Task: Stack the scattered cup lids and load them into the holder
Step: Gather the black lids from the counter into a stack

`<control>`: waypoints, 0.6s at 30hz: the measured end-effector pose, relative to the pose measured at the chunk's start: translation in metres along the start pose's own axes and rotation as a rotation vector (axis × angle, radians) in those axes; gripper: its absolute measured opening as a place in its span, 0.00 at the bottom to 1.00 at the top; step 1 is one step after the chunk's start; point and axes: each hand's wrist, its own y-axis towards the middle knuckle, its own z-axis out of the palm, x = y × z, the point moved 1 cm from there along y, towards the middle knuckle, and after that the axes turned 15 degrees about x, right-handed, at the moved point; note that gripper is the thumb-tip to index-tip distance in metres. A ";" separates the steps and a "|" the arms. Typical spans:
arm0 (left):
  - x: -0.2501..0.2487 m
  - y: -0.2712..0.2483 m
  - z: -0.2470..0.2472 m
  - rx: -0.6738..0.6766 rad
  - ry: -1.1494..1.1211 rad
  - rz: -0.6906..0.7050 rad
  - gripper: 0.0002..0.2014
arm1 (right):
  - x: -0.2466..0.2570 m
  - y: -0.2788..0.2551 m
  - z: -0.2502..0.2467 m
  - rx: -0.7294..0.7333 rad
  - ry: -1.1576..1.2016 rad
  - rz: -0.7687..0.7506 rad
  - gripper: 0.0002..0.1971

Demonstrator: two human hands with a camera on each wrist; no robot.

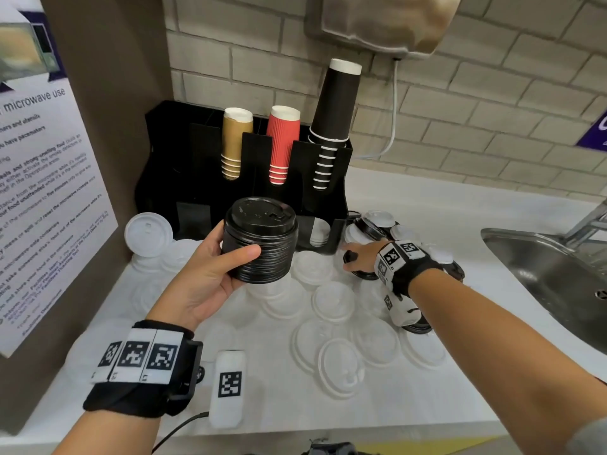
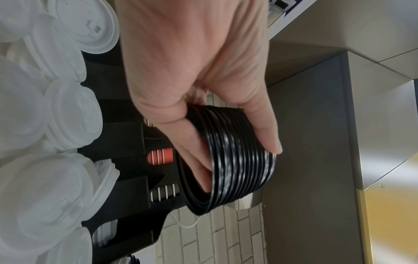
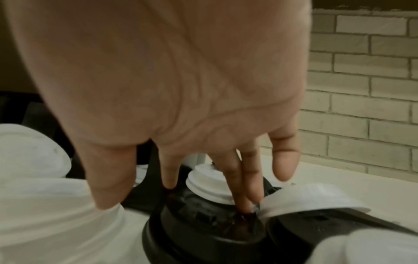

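My left hand (image 1: 230, 257) grips a tall stack of black lids (image 1: 261, 241) above the counter, in front of the black holder (image 1: 170, 178). In the left wrist view the thumb and fingers (image 2: 269, 135) curl round the stack of black lids (image 2: 248, 178). My right hand (image 1: 356, 261) reaches down at the right of the holder, and its straight fingers (image 3: 239, 187) touch the top of a loose black lid (image 3: 203, 232). Several white lids (image 1: 333, 302) lie scattered over the counter. More black lids (image 1: 371, 224) sit mixed with white ones near the holder's right corner.
The holder carries gold (image 1: 235, 142), red (image 1: 282, 142) and black cups (image 1: 331, 119). A steel sink (image 1: 542, 257) lies at the right. A brown wall panel with a poster (image 1: 42, 192) closes the left side. A white tagged device (image 1: 228, 385) lies near the front edge.
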 end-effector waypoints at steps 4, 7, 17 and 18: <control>0.000 0.003 -0.003 0.004 -0.005 0.003 0.45 | 0.004 0.008 -0.004 0.011 0.029 0.045 0.31; 0.002 0.005 -0.003 0.008 -0.015 -0.005 0.44 | 0.004 0.009 -0.002 0.013 0.088 -0.011 0.25; 0.005 0.012 -0.004 0.004 -0.022 -0.015 0.46 | 0.003 0.015 0.000 -0.039 0.086 -0.038 0.31; 0.005 0.012 -0.004 0.007 -0.022 -0.018 0.45 | 0.003 0.016 -0.001 -0.036 0.096 -0.039 0.32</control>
